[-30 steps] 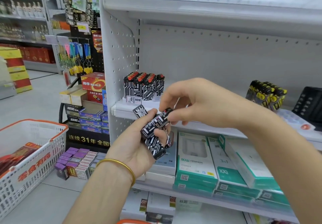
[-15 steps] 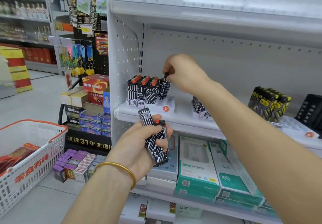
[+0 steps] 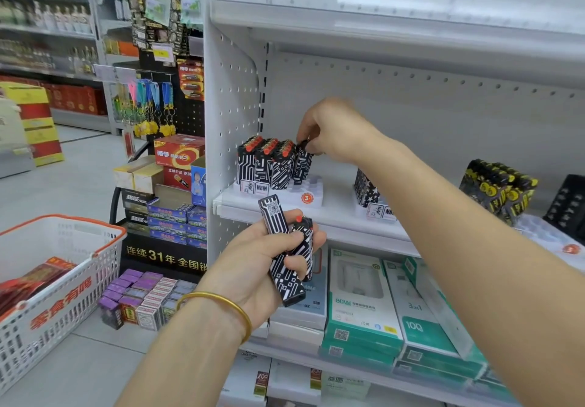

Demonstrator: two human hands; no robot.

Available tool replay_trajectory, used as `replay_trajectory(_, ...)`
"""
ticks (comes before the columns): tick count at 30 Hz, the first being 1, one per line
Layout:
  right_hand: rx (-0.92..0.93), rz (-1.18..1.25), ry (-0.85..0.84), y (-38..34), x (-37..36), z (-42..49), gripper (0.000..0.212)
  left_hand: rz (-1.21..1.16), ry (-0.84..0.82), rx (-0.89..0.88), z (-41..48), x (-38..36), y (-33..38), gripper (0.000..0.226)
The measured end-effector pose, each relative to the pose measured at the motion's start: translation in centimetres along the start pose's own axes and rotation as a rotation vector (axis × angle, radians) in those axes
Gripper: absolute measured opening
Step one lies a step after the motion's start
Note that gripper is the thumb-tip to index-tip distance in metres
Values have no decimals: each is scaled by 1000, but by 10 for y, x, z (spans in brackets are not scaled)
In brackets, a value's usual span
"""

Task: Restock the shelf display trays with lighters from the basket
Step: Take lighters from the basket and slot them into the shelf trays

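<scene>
My left hand grips a few black-and-white patterned lighters in front of the shelf edge. My right hand pinches the top of one more patterned lighter, which stands in the white display tray at the right end of a row of matching lighters with red caps. A white basket with an orange rim sits at the lower left, with red packets inside.
Further right on the same shelf stand a tray of star-patterned lighters, yellow-and-black lighters and a black tray. Boxed chargers fill the shelf below. A battery display stands on the left.
My right hand took one lighter from the bundle in my left hand, carried it up to the tray and now holds it in the row. My left hand has stayed in place.
</scene>
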State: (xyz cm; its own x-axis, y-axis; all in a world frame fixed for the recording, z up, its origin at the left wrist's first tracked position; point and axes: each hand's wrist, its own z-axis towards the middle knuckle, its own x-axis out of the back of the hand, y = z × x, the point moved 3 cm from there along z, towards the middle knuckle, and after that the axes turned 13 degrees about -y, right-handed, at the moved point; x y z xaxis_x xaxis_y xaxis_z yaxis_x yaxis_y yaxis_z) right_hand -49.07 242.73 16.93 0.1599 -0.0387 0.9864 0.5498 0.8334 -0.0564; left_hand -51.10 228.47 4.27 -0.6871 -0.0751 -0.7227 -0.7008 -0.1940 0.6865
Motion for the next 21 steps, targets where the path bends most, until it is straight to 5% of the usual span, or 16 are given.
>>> replay_trajectory(10, -38, -71, 85, -4, -14, 5, 21, 21, 10, 8, 0, 1, -2, 22)
replay_trajectory(17, 8, 83, 147, -9, 2, -35, 41, 56, 11, -4, -1, 3, -1, 22)
replay_trajectory(21, 158, 267, -79, -25, -6, -79, 25, 36, 15, -20, 0, 3, 0, 23)
